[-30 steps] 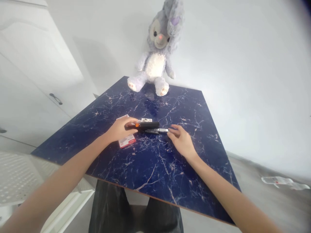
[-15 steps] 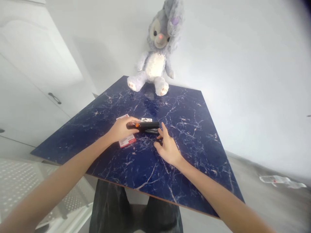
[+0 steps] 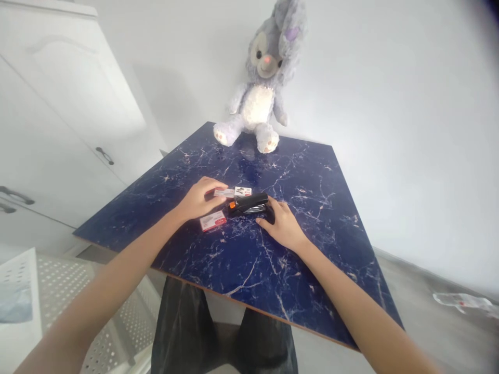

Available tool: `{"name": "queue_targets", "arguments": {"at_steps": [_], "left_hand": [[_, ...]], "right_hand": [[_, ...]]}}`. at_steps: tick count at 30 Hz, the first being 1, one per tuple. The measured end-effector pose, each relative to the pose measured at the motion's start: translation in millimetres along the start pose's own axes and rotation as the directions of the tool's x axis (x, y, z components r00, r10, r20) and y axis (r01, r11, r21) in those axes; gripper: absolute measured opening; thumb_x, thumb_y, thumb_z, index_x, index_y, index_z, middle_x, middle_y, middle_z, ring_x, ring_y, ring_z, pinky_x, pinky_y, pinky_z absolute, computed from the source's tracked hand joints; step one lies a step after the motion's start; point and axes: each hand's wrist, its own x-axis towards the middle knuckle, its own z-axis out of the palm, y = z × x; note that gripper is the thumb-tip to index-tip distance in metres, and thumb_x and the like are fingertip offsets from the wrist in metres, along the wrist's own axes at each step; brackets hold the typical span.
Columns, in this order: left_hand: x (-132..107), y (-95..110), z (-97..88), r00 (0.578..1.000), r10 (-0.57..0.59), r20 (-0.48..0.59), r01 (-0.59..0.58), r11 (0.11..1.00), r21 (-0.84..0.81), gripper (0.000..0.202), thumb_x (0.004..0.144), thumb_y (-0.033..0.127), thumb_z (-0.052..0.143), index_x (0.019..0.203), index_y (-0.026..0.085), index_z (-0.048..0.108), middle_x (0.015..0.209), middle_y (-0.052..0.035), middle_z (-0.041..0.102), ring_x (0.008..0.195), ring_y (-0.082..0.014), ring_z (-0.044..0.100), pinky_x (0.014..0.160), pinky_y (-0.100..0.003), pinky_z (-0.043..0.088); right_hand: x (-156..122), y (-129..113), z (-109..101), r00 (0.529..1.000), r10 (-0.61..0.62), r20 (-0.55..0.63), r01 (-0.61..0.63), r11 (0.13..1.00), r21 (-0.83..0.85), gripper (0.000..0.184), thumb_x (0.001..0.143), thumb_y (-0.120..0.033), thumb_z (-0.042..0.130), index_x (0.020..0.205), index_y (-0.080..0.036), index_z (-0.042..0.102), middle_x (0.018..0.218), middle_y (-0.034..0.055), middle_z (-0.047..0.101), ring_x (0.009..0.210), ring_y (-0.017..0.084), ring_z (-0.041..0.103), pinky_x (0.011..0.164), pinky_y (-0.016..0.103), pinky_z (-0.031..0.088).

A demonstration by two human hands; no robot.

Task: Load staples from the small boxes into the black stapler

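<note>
A black stapler [image 3: 249, 203] with an orange tip at its left end lies on the blue table. My right hand [image 3: 284, 224] curls around the stapler's right end, with its thumb on the near side. Just left of the stapler, my left hand [image 3: 198, 201] has thumb and fingers about the left end of a small red and white box [image 3: 224, 193]. Touching or very close to that box's right end is another small box [image 3: 243, 191] with a dark picture on it. A second red and white box [image 3: 212, 221] rests nearer to me, below my left hand.
A grey plush rabbit [image 3: 259, 98] sits at the table's far edge against the wall. White cabinets [image 3: 74, 109] stand to the left, and a perforated white chair [image 3: 58, 291] is at lower left. Clear plastic packaging [image 3: 463, 300] lies on the floor at right.
My left hand has left the stapler's orange end and is now at the red and white box, which sits farther right. My right hand has closed in around the stapler's right end.
</note>
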Motion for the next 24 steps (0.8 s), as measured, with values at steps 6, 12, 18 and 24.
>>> {"name": "queue_targets", "arguments": {"at_steps": [6, 12, 18, 24], "left_hand": [[-5.8, -4.4, -9.9, 0.990, 0.042, 0.133, -0.042, 0.999, -0.003, 0.041, 0.088, 0.044, 0.071, 0.125, 0.026, 0.069, 0.129, -0.0091, 0.070, 0.122, -0.0296, 0.061, 0.109, -0.048, 0.045], [-0.6, 0.6, 6.1, 0.983, 0.080, 0.163, -0.088, 0.995, 0.039, 0.022, 0.091, 0.041, 0.069, 0.108, 0.028, 0.076, 0.109, -0.0071, 0.077, 0.106, -0.0265, 0.068, 0.100, -0.046, 0.050], [-1.9, -34.4, -16.9, 0.995, -0.069, 0.073, 0.050, 0.971, 0.232, 0.043, 0.093, 0.043, 0.064, 0.132, 0.026, 0.068, 0.141, -0.0113, 0.064, 0.132, -0.0337, 0.056, 0.113, -0.052, 0.041], [4.6, -39.7, -6.5, 0.974, -0.028, 0.225, -0.015, 0.983, 0.184, 0.043, 0.087, 0.036, 0.068, 0.128, 0.024, 0.071, 0.136, -0.0140, 0.065, 0.126, -0.0327, 0.061, 0.110, -0.049, 0.047]], "right_hand": [[17.0, 8.3, -4.6, 0.999, 0.011, 0.033, -0.011, 1.000, 0.000, 0.042, 0.088, -0.037, 0.072, 0.126, -0.022, 0.065, 0.109, 0.0107, 0.073, 0.103, 0.030, 0.064, 0.093, 0.050, 0.055], [11.1, 9.7, -1.8, 1.000, 0.021, 0.019, -0.022, 0.998, 0.066, 0.070, 0.088, -0.034, 0.071, 0.152, -0.025, 0.044, 0.119, 0.0121, 0.069, 0.105, 0.027, 0.068, 0.095, 0.047, 0.057], [10.0, 9.8, 0.2, 1.000, -0.003, 0.008, 0.003, 1.000, 0.007, 0.054, 0.089, -0.030, 0.068, 0.141, -0.021, 0.055, 0.115, 0.0139, 0.071, 0.108, 0.031, 0.069, 0.096, 0.050, 0.056], [9.7, 8.3, 0.8, 0.999, -0.039, -0.001, 0.039, 0.999, -0.033, 0.045, 0.092, -0.031, 0.064, 0.135, -0.021, 0.057, 0.115, 0.0126, 0.072, 0.106, 0.031, 0.068, 0.094, 0.049, 0.056]]}}
